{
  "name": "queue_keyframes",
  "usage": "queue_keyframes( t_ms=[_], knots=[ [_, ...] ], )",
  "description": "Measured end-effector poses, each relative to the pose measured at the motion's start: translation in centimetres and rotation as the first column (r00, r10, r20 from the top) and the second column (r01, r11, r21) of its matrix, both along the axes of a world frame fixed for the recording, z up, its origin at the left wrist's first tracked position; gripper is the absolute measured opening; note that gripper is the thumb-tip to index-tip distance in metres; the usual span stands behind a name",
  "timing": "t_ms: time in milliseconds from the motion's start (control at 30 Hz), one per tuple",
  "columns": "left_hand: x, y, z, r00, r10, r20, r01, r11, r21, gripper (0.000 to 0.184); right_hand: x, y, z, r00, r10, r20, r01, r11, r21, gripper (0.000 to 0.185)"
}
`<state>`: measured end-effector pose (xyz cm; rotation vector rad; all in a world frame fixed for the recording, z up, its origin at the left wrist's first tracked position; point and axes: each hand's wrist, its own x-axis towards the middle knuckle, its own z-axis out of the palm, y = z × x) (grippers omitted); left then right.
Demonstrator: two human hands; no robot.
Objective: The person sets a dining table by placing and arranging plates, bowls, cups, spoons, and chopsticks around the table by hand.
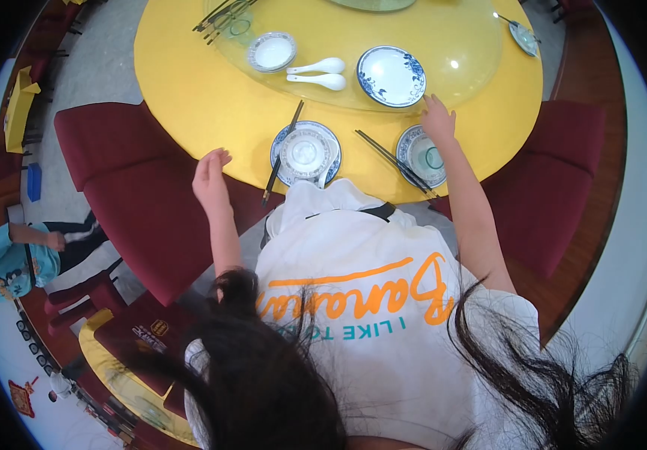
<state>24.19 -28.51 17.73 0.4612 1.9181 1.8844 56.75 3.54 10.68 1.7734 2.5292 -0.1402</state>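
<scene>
My right hand (439,121) is at the lower right rim of a blue-and-white plate (391,76) on the glass turntable. Its fingertips are close to the rim, fingers apart; whether they touch it is hard to see. Below that hand, a place setting holds a patterned plate (406,142), a small glass (433,157) and black chopsticks (395,161). My left hand (211,176) hovers off the table's left edge, fingers loosely extended, holding nothing. Between my hands stands a bowl (306,152) on a plate (278,161), with chopsticks (273,169) on the left and a white spoon (329,166) on the right.
On the turntable (458,75) are small stacked dishes (272,51), two white spoons (317,79) and more chopsticks (215,19). Yellow cloth (177,82) covers the round table. Dark red chairs (143,217) flank me. A person (19,259) in a turquoise shirt is farther left.
</scene>
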Motion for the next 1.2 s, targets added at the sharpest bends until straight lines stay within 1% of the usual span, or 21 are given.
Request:
queue_keyframes(
  t_ms=[33, 133, 167, 200, 233, 267, 300, 367, 467, 533, 667, 733, 767, 867, 967, 1033, 1100, 1200],
  knots=[
    [0.2, 0.7, -0.7, 0.999, -0.043, -0.022, 0.043, 0.999, -0.018, 0.021, -0.2, -0.4, 0.0, 1.0, 0.01, -0.011, -0.01, 1.0, 0.014, 0.049],
    [1.4, 3.4, -1.9, 0.979, -0.183, -0.093, 0.171, 0.978, -0.124, 0.019, -0.1, -2.1, 0.3, 0.977, -0.082, -0.199, 0.074, 0.996, -0.046, 0.05],
    [1.7, 4.3, -2.9, 0.939, -0.272, -0.211, 0.234, 0.953, -0.19, 0.02, 0.1, -2.9, 0.4, 0.969, -0.077, -0.234, 0.069, 0.997, -0.043, 0.05],
    [1.9, 5.1, -3.7, 0.875, -0.366, -0.317, 0.29, 0.92, -0.263, 0.023, 0.3, -4.0, 0.9, 0.96, -0.077, -0.268, 0.069, 0.997, -0.039, 0.05],
    [2.7, 5.9, -3.3, 0.797, -0.456, -0.397, 0.321, 0.875, -0.362, 0.031, 0.6, -4.9, 1.1, 0.95, -0.073, -0.302, 0.065, 0.997, -0.038, 0.051],
    [3.6, 6.7, -2.8, 0.701, -0.547, -0.459, 0.337, 0.82, -0.462, 0.039, 1.0, -5.4, 1.0, 0.945, -0.036, -0.326, 0.029, 0.999, -0.025, 0.051],
    [4.3, 7.1, -2.7, 0.615, -0.612, -0.497, 0.356, 0.778, -0.518, 0.043, 1.5, -6.0, 1.0, 0.937, -0.002, -0.349, -0.003, 1.0, -0.014, 0.051],
    [5.3, 7.8, -2.7, 0.419, -0.725, -0.547, 0.371, 0.686, -0.625, 0.052, 2.3, -7.0, 0.7, 0.925, 0.038, -0.379, -0.04, 0.999, 0.003, 0.051],
    [5.3, 8.5, -4.3, 0.268, -0.832, -0.485, 0.376, 0.554, -0.743, 0.051, 3.1, -8.2, 0.8, 0.924, 0.049, -0.379, -0.049, 0.999, 0.009, 0.051],
    [5.4, 8.7, -4.7, 0.252, -0.855, -0.452, 0.411, 0.518, -0.75, 0.05, 3.7, -8.8, 0.7, 0.935, 0.048, -0.351, -0.049, 0.999, 0.006, 0.05],
    [5.1, 9.1, -5.0, 0.251, -0.874, -0.416, 0.423, 0.485, -0.765, 0.05, 4.2, -9.8, -0.1, 0.924, 0.041, -0.381, -0.036, 0.999, 0.02, 0.05],
    [4.9, 9.2, -3.8, 0.301, -0.87, -0.391, 0.464, 0.492, -0.737, 0.05, 4.3, -10.0, 0.1, 0.918, 0.017, -0.396, -0.022, 1.0, -0.009, 0.051],
    [4.7, 9.3, -3.1, 0.324, -0.867, -0.379, 0.484, 0.496, -0.721, 0.049, 4.4, -10.2, 0.3, 0.926, 0.002, -0.377, -0.004, 1.0, -0.007, 0.051],
    [3.3, 10.4, -2.0, 0.369, -0.783, -0.501, 0.463, 0.622, -0.631, 0.05, 4.6, -10.4, 0.9, 0.941, -0.025, -0.338, 0.032, 0.999, 0.016, 0.052],
    [0.4, 12.3, -1.4, 0.49, -0.681, -0.544, 0.437, 0.732, -0.523, 0.052, 4.9, -10.6, 1.7, 0.94, -0.025, -0.341, 0.047, 0.997, 0.057, 0.053],
    [-1.9, 13.5, -0.8, 0.547, -0.613, -0.57, 0.357, 0.787, -0.503, 0.051, 5.0, -10.7, 2.2, 0.94, -0.044, -0.339, 0.069, 0.996, 0.062, 0.053],
    [-4.1, 14.5, -0.6, 0.589, -0.56, -0.583, 0.285, 0.819, -0.498, 0.049, 5.2, -11.0, 2.7, 0.944, -0.065, -0.323, 0.089, 0.994, 0.061, 0.052],
    [-7.0, 15.4, -1.1, 0.619, -0.531, -0.578, 0.213, 0.822, -0.528, 0.046, 4.7, -11.2, 3.6, 0.949, -0.055, -0.311, 0.083, 0.993, 0.078, 0.049]
  ],
)
